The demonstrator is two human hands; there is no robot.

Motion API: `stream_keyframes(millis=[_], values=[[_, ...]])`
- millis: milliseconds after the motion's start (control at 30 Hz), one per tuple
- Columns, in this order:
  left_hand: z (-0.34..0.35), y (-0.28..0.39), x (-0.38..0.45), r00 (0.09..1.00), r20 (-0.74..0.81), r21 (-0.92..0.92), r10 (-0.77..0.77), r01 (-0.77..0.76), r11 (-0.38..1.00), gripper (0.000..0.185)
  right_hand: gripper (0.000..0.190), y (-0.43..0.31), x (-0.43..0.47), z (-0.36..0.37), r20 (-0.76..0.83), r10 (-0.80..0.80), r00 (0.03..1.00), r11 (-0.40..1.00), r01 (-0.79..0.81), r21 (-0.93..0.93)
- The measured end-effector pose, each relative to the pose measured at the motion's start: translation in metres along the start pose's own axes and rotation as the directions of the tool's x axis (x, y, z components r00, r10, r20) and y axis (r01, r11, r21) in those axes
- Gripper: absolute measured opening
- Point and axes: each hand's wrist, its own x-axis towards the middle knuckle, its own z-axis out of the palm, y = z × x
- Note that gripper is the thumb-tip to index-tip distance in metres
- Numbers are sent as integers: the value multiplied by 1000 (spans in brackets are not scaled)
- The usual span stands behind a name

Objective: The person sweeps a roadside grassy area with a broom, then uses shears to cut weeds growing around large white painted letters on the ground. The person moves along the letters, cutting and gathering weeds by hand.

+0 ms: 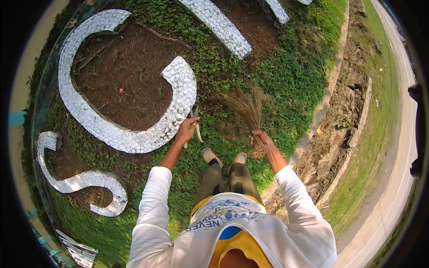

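Note:
My left hand (pixel 186 130) grips a pair of shears (pixel 199 131) with pale handles, beside the lower right curve of a large white letter C (pixel 140 142). The blades point away from me, and the fingers partly cover the tool. In my right hand (pixel 266 140) is a stick broom (pixel 252 114) made of thin brown ribs. Its bound-together thick ends (pixel 258 152) face me, while the bristles fan out away over low green plants (pixel 285 77). Both hands are in front of my body, above the planted ground.
More raised white letters stand nearby: an S (pixel 100 181) at left and a straight stroke (pixel 221 28) ahead. Bare soil (pixel 134 73) fills the C. To the right run a concrete curb (pixel 330 90), a rubble-strewn trench (pixel 345 100), grass and a paved road (pixel 399 100). My sandalled feet (pixel 212 157) are among the plants.

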Motion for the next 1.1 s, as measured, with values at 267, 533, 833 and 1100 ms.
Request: stream_keyframes(millis=[267,533,833,1100], values=[[13,-33,-16,998,-45,-43,-53,51,998,29,9,36,-26,26,-111,-215,970,972,202,-120],[8,-44,0,1000,4,-29,-29,30,999,28,8,79,-66,19,-11,-35,999,997,34,-72],[3,-25,11,972,206,124,116,-144,982,29,5,71,4,-26,-235,-130,963,962,66,-264],[-23,-61,-2,982,181,78,58,-73,994,27,4,64,12,-35,-136,-171,976,973,145,-178]])
